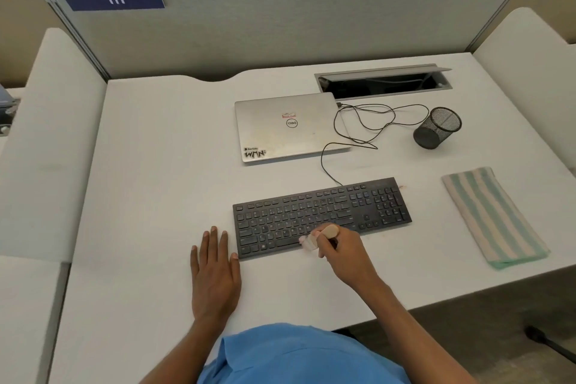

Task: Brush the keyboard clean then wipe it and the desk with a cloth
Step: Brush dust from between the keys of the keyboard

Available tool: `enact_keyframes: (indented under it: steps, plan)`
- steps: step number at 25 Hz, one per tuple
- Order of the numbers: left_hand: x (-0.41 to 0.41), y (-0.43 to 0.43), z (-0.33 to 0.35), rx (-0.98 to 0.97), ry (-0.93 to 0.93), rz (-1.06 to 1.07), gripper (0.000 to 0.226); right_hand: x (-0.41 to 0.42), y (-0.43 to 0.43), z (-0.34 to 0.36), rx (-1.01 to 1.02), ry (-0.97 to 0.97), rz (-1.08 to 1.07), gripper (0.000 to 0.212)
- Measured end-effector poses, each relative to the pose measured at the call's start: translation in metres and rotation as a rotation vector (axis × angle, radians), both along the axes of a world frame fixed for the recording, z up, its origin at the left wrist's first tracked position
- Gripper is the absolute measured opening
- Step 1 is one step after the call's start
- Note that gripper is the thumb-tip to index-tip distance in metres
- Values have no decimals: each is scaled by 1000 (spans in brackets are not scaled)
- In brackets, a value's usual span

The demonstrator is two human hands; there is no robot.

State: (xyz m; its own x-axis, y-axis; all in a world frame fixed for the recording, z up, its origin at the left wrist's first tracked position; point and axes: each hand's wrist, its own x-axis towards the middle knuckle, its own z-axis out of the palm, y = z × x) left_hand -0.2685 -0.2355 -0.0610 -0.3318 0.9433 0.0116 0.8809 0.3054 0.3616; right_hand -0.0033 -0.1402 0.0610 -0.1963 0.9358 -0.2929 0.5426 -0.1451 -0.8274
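Observation:
A black keyboard (321,215) lies on the white desk (156,165), slightly angled. My right hand (343,246) grips a small brush (314,238) with a pale wooden handle; its light bristles touch the keys of the bottom row near the keyboard's front edge. My left hand (215,265) rests flat on the desk, fingers straight, with its thumb against the keyboard's front left corner. A folded cloth (495,215) with green and cream stripes lies on the desk to the right of the keyboard.
A closed silver laptop (290,128) sits behind the keyboard, with a thin black cable (367,121) looping to an open cable hatch (383,82). A black mesh pen cup (438,128) lies tipped at the right. Grey partitions border the desk.

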Motion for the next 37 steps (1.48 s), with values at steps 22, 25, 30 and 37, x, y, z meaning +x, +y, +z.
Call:
enact_keyframes:
  steps: [22, 25, 30, 37]
  plan:
    - [110, 82, 24, 88, 17, -242, 58, 135, 33, -20, 372, 102, -166, 30]
    - [141, 105, 27, 52, 27, -321, 59, 166, 54, -19, 446, 76, -225, 29]
    - [183, 141, 32, 11, 4, -375, 60, 218, 109, -27, 559, -97, -410, 27]
    - [231, 168, 31, 21, 7, -375, 58, 254, 181, -66, 555, -350, -459, 20]
